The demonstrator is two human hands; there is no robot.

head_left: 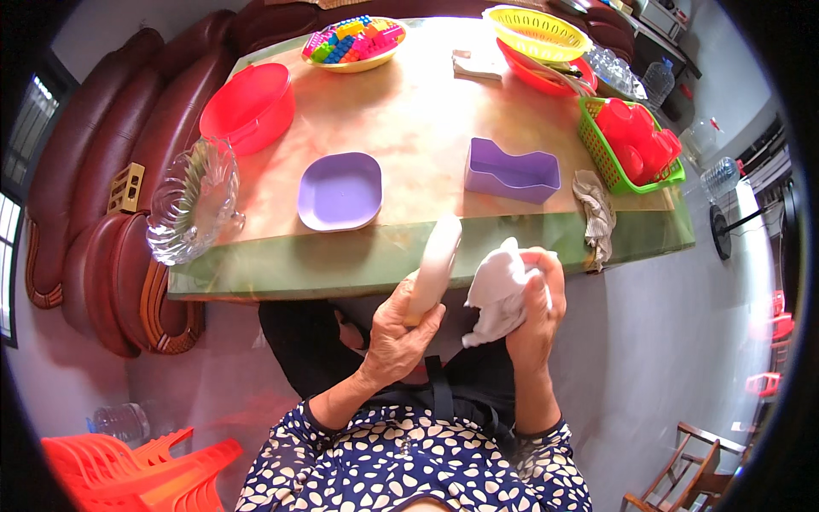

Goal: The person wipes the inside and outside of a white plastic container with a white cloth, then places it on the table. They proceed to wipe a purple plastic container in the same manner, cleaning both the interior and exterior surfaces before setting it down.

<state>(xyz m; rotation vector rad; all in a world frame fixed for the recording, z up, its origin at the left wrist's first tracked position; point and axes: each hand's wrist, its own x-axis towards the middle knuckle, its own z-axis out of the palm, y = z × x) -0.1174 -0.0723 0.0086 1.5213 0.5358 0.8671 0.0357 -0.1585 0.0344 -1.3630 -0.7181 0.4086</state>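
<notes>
My left hand [399, 331] is closed round a smooth, cream-white oblong object [437, 260], turned nearly edge-on, so I cannot tell its exact kind. A crumpled white cloth [499, 290] is gripped in my right hand [537, 311], just to the right of that object and apart from it. Both hands are raised over my lap at the table's near edge. Beyond them on the table stand a shallow purple tray [340, 192] on the left and a purple box with a wavy rim [512, 175] on the right.
A clear glass bowl [196, 205] and red basin [252, 107] stand left on the table [409, 243]. Far back are a dish of toy bricks [354, 44] and a yellow colander [537, 34]. Rightward are a green basket [606, 154] with red cups and a striped rag [595, 213].
</notes>
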